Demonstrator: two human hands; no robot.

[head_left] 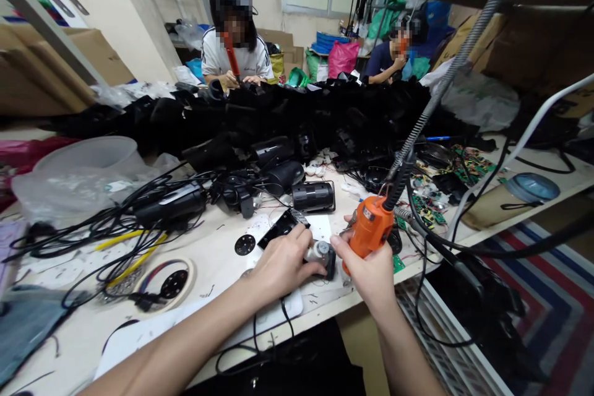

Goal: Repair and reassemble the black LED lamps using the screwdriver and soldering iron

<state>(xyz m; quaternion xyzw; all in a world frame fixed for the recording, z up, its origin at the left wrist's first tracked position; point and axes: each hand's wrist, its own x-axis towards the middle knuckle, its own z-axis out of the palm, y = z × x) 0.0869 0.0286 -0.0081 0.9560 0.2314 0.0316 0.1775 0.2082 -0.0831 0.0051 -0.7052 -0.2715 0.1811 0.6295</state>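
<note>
My left hand (286, 258) is closed around a small dark housing (331, 261) that has a round silver and white part (319, 250) on top. My right hand (366, 269) grips an orange electric screwdriver (371, 226), just right of that housing. The tool's lower end points down near the bench; its tip cannot be made out. A coiled metal spring (452, 77) rises from the tool's upper end. Just beyond my left hand lies an open black casing (281, 228). A black cylindrical unit (314, 196) rests farther back.
Black parts (288, 105) are heaped across the back of the bench. On the left are a clear plastic tub (88, 158), black cables (106, 229) and a tape roll (188, 281). Green circuit boards (429, 213) and a lidded container (510, 201) are on the right. Two people sit opposite.
</note>
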